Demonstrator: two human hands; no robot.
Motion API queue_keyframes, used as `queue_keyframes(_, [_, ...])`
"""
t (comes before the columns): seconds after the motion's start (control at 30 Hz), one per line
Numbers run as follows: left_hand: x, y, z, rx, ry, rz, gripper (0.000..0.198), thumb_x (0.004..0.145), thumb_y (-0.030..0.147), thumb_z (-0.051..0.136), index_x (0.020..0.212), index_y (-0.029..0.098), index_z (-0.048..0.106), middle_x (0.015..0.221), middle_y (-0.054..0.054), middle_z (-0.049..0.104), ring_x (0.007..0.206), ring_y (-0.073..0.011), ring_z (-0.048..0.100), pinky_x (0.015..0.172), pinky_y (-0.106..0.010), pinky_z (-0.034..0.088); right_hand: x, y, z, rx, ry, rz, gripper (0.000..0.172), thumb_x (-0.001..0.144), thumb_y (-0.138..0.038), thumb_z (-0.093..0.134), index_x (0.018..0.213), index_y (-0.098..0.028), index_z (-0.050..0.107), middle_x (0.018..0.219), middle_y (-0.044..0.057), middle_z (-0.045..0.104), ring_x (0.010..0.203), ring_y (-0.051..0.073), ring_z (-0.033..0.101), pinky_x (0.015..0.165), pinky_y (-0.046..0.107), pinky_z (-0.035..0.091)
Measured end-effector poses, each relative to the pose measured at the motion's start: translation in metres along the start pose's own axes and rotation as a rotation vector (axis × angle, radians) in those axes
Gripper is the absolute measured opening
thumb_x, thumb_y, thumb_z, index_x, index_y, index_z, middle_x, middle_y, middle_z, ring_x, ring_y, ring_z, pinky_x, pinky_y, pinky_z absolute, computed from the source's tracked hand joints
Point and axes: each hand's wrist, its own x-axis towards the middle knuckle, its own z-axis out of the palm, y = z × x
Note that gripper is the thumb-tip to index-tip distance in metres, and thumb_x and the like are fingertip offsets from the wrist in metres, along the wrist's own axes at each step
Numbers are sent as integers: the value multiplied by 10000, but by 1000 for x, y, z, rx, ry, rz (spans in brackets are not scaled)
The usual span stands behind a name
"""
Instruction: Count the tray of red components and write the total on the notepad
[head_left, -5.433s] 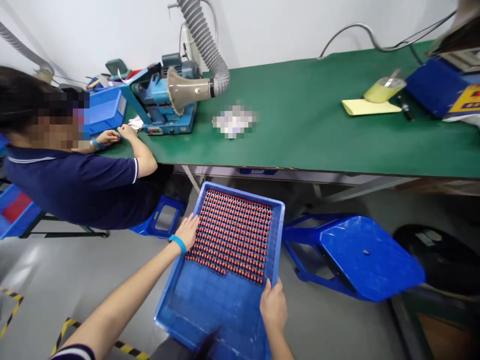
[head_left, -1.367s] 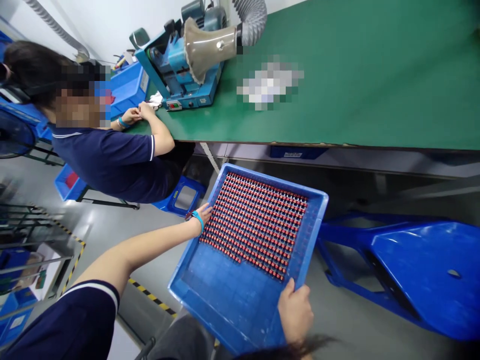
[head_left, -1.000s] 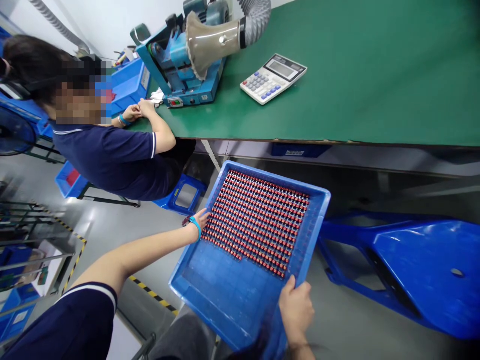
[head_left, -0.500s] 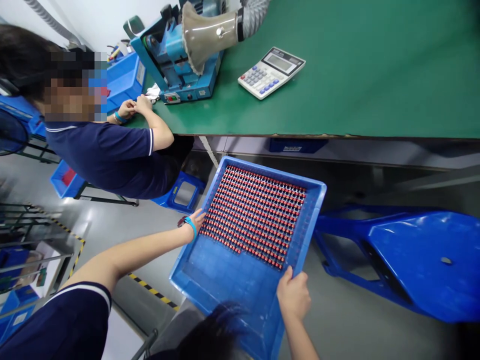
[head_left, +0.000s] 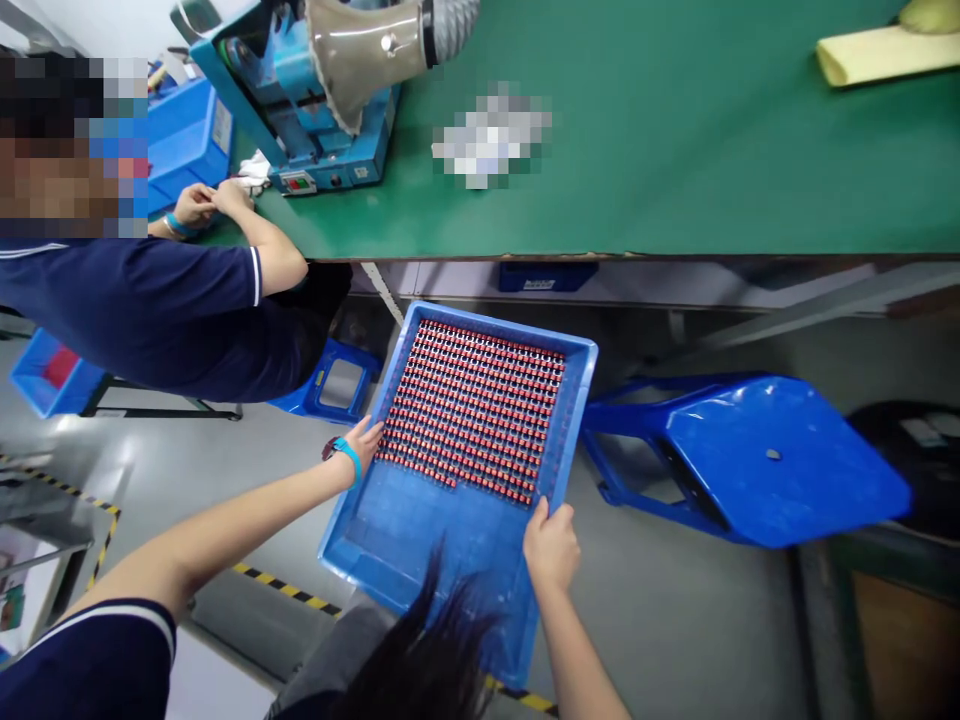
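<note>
A shallow blue plastic tray point(head_left: 442, 535) is held in front of me, tilted in the view. Rows of small red-and-black parts point(head_left: 472, 410) cover its far portion, while its near portion shows bare blue plastic. My left hand point(head_left: 364, 445), with a blue band at the wrist, grips the tray's left rim. On the opposite rim, my right hand point(head_left: 553, 545) is closed with the thumb over the edge. Dark hair hangs over the tray's near end and hides part of it.
Beyond the tray runs a green-topped table point(head_left: 637, 150) bearing a blue machine point(head_left: 337, 150) with a duct. A co-worker point(head_left: 150, 310) sits at the left beside a blue bin point(head_left: 191, 145). A blue stool point(head_left: 780, 450) stands at the right, another stool point(head_left: 337, 385) near the co-worker.
The table, machine, co-worker and stool have shifted left in view, and a yellow item has appeared at upper right. Both hands keep hold of the tray, which sits slightly further left.
</note>
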Motion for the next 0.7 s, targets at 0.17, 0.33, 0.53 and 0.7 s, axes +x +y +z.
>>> queue_keyframes(0.17, [-10, 9, -8, -45, 24, -9, 506, 750, 283, 604, 1222, 120, 519, 1354, -142, 461, 1380, -274, 153, 1116, -514, -69, 2, 14, 6, 119, 26, -105, 541, 924, -479, 195, 1210, -93, 444, 1039, 184, 647, 887, 296, 645, 709, 368, 490])
queue_keyframes(0.33, [-36, 32, -14, -156, 49, -59, 584, 796, 350, 592, 1300, 101, 435, 1411, -160, 377, 1380, -293, 140, 1121, -522, 54, -37, 34, 14, 205, 190, -285, 725, 893, -508, 199, 1321, 69, 294, 1357, 294, 357, 1279, 335, 346, 1023, 430, 336])
queue_keyframes(0.53, [-59, 63, -3, -332, 39, -161, 700, 811, 404, 558, 1365, 44, 327, 1460, -211, 259, 1372, -300, 174, 1109, -478, 201, -110, 67, 54, 93, 310, -640, 475, 899, -324, 297, 1158, 12, 512, 1286, 275, 416, 1270, 353, 311, 1006, 523, 329])
queue_keyframes(0.7, [-57, 79, 15, -443, 17, -327, 704, 843, 409, 526, 1396, 66, 256, 1472, -221, 214, 1342, -314, 257, 1085, -480, 272, -137, 98, 100, -40, 182, -727, 410, 860, -210, 321, 1157, -37, 545, 1325, 231, 389, 1268, 353, 323, 994, 518, 356])
